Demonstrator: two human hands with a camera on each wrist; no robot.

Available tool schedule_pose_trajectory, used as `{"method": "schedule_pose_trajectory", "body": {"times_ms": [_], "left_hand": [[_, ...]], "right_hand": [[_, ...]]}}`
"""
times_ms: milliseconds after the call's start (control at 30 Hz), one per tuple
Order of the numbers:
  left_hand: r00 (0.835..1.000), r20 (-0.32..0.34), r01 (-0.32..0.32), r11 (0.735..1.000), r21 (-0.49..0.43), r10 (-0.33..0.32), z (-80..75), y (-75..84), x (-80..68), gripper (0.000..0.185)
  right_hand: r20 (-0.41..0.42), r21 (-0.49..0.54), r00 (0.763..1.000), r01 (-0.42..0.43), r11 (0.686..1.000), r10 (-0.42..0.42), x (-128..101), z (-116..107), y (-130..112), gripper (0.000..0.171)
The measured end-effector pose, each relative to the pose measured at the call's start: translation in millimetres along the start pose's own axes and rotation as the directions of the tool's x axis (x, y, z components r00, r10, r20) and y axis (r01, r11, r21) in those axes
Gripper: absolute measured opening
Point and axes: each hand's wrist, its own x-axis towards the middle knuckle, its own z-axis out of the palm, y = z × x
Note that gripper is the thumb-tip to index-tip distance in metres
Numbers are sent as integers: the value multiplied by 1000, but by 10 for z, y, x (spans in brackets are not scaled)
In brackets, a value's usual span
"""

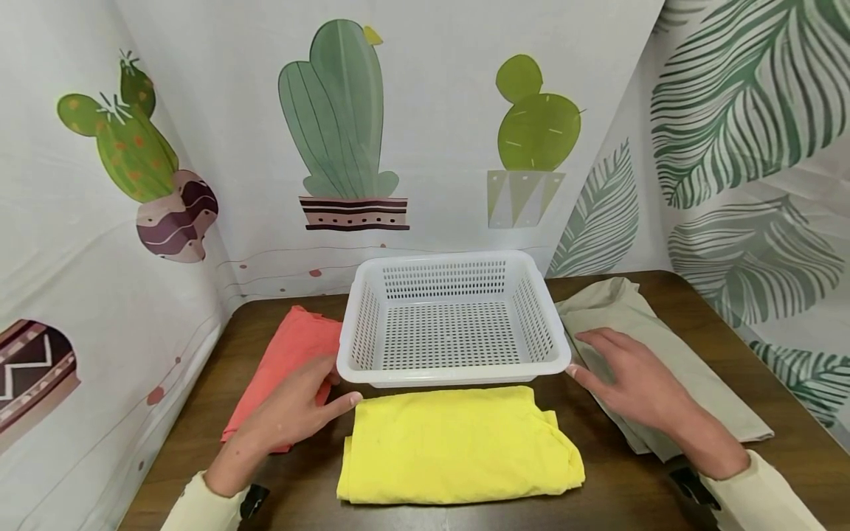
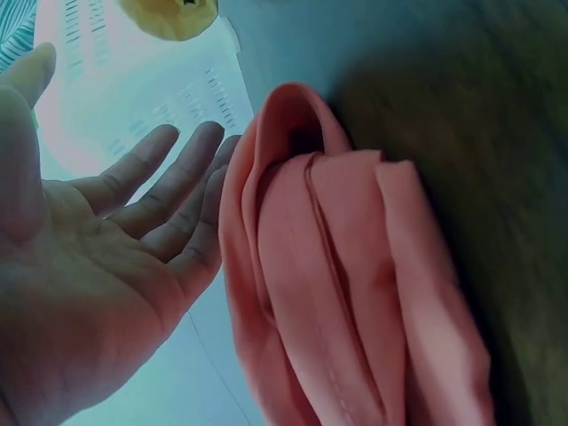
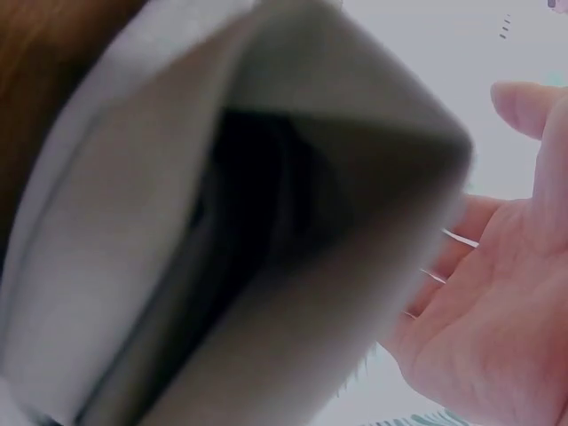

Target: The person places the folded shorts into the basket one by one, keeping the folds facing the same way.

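Nearest the person, at 6 o'clock on the dark table (image 1: 764, 324), lies a folded yellow cloth (image 1: 458, 442). At 8 o'clock the left hand (image 1: 292, 413) hovers over a folded coral cloth (image 1: 285, 361), fingers relaxed and spread, gripping nothing. At 4 o'clock the right hand (image 1: 637, 383) is likewise loose over a beige cloth (image 1: 664, 354). Between the hands, toward 12 o'clock, sits the empty white basket (image 1: 451, 369).
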Motion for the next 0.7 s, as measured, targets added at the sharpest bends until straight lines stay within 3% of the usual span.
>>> {"method": "schedule_pose_trajectory", "body": {"times_ms": [433, 700], "left_hand": [[998, 63, -2, 998, -69, 7, 64, 29, -3, 62], [994, 107, 21, 995, -97, -11, 100, 28, -2, 51]], "right_hand": [[26, 2, 998, 54, 999, -54, -3, 50, -48, 47], [22, 7, 995, 96, 995, -96, -14, 84, -74, 46]]}}
